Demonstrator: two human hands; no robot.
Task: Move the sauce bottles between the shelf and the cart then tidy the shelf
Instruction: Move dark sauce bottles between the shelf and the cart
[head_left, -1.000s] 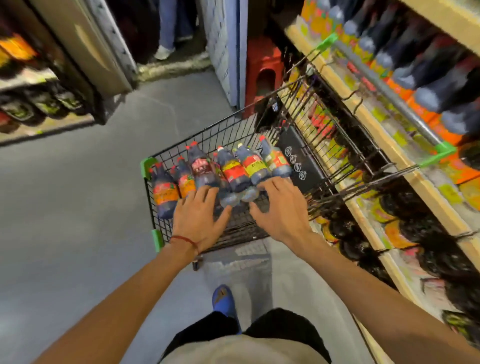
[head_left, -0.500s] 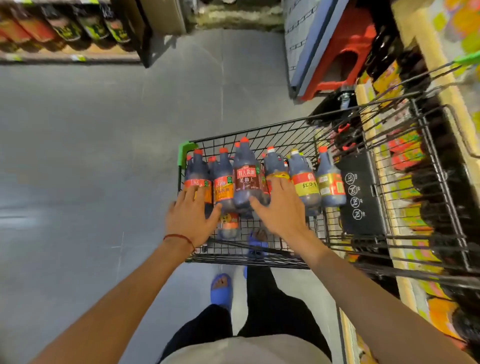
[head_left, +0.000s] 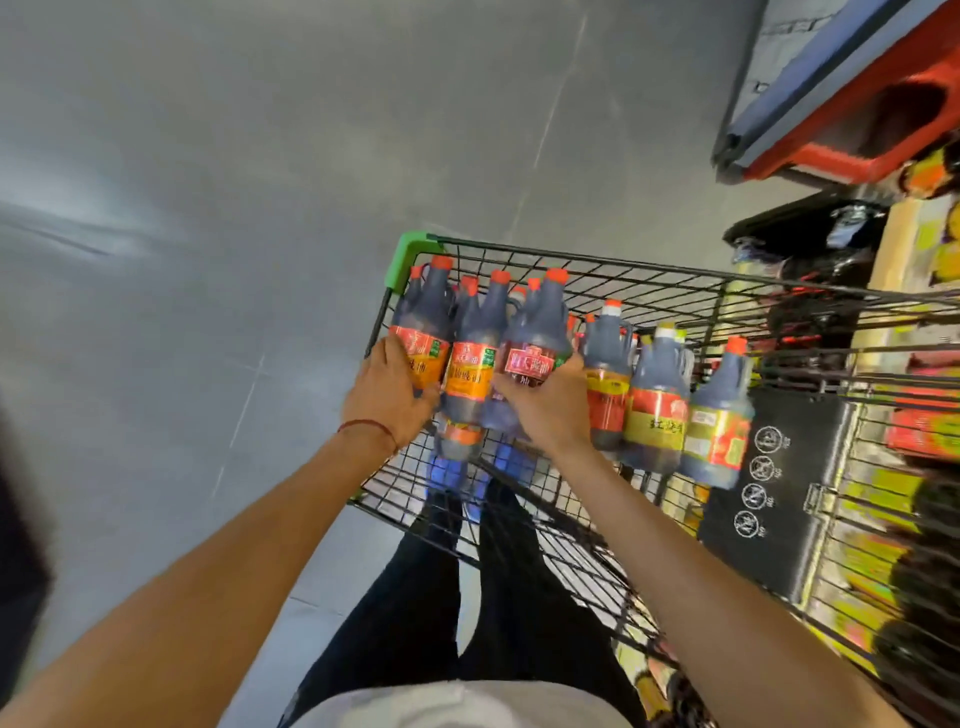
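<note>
- One head-worn camera looked steeply down and forward, close above the cart (head_left: 408, 257) (a wide-angle lens, bending the edges).
- Grey floor (head_left: 208, 208) filled the far left; the shelf (head_left: 893, 244) ran along the right.

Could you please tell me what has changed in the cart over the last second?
Both hands slid forward from the bottle bases up to the labels. The left hand now grips the leftmost bottle, and the right hand grips the dark-red-labelled bottle. The other bottles remain in the cart as before.
</note>
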